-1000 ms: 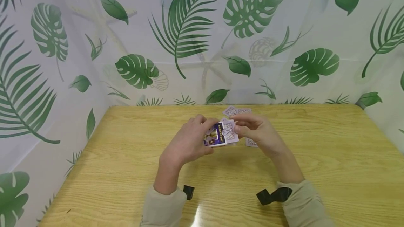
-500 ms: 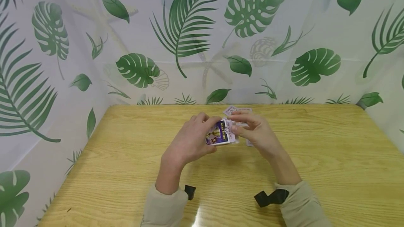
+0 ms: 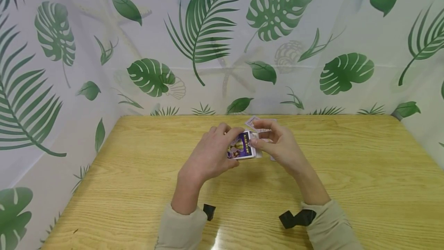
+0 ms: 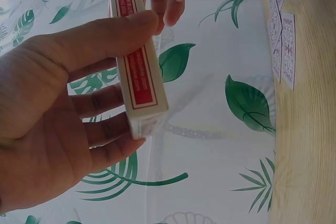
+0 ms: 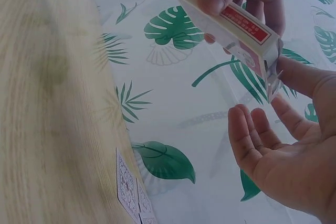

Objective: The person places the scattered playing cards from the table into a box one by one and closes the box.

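Observation:
My left hand (image 3: 211, 151) grips a playing card box (image 3: 240, 146), thumb along one narrow side and fingers along the other. The box has a purple and gold picture face; its narrow side is red and white in the left wrist view. It is held above the table, open end toward my right hand (image 3: 282, 144). The right thumb (image 5: 302, 76) presses at that end, where a small pale strip shows past the box edge. The other right fingers are spread, loosely bent. Behind the right hand, several patterned playing cards (image 4: 288, 51) lie face down on the table, partly hidden in the head view.
The wooden table (image 3: 138, 188) reaches back to a white cloth backdrop (image 3: 215, 80) printed with green leaves, which also stands along the sides. Each sleeve has a black strap (image 3: 297, 218) near the cuff.
The cards that stuck out of the box have slid left into it, leaving only a small strip showing. My right hand has moved slightly left with them; the left hand keeps its grip.

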Demonstrator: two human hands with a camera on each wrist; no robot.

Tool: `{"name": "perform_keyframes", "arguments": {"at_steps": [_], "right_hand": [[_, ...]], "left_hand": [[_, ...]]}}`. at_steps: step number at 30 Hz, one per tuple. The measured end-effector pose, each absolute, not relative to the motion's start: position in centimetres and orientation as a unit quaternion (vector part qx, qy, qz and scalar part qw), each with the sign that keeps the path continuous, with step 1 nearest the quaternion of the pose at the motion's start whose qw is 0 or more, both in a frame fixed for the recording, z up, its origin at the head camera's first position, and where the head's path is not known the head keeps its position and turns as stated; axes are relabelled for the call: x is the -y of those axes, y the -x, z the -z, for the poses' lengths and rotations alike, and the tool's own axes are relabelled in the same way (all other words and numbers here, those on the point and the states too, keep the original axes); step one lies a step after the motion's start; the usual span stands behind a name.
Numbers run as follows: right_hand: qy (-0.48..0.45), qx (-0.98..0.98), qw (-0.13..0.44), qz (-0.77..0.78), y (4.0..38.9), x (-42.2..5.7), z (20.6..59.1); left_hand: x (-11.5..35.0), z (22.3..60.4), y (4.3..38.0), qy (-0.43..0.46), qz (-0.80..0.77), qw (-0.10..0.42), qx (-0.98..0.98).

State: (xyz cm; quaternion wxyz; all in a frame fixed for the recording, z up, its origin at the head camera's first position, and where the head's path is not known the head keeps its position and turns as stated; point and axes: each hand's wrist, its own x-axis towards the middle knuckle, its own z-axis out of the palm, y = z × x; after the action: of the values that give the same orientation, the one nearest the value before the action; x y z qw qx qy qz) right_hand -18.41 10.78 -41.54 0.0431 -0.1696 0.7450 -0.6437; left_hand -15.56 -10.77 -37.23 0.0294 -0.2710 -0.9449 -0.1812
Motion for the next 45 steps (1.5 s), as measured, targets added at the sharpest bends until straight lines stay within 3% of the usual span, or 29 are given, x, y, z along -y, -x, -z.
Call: {"name": "perform_keyframes", "arguments": {"at_steps": [18,30,37,45], "right_hand": [[0.175,-0.765,0.074,0.616,18.7,-11.0,41.6],[0.118,-0.796,0.067,0.590,19.1,-12.8,41.5],[0.117,-0.856,0.047,0.502,19.6,-14.9,42.2],[0.168,-0.912,0.085,0.365,20.5,-15.6,44.1]], "left_hand": [[10.9,37.4,15.7,0.285,0.192,0.016,0.939],[11.2,37.5,15.8,0.246,0.172,0.003,0.954],[11.4,37.5,15.8,0.234,0.165,-0.001,0.958],[11.5,37.6,15.9,0.223,0.165,-0.012,0.961]]}}
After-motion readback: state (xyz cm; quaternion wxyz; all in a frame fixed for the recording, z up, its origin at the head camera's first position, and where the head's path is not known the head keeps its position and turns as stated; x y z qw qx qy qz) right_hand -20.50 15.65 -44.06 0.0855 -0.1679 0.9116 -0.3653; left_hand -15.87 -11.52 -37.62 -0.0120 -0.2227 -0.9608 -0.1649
